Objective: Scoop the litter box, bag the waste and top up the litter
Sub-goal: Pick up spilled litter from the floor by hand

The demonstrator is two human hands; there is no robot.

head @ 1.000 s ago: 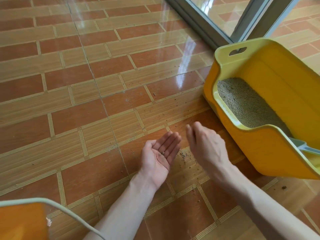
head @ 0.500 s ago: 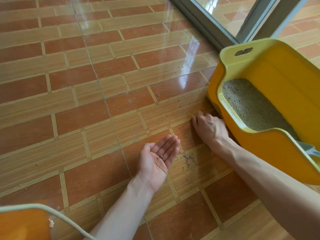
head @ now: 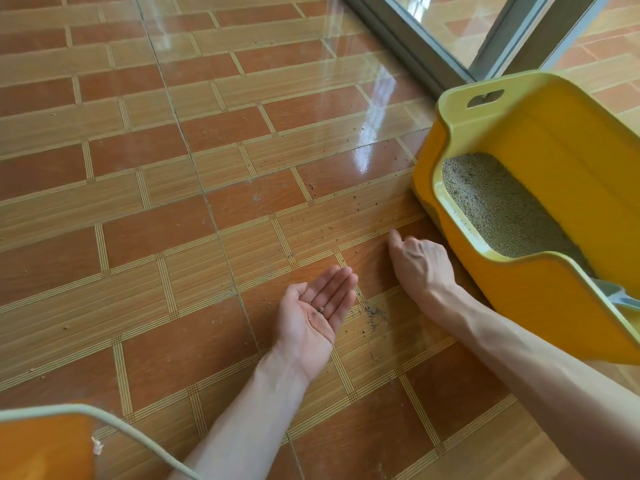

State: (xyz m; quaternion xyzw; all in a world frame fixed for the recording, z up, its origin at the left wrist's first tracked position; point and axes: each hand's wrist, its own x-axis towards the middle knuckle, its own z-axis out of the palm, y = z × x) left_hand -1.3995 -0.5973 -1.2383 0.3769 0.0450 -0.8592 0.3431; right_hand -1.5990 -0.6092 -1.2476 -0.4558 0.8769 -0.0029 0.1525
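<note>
Left hand (head: 313, 315) lies palm-up, released, cradling litter grains (head: 321, 309); right hand (head: 420, 259), fingers hidden, cannot tell, litter box (head: 540, 216) at its two o'clock

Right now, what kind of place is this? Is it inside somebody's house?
Probably inside a home, on the floor by a door to the outside. The shiny tiled floor, the sliding glass door with its metal frame, and a yellow litter box full of litter all suggest it.
</note>
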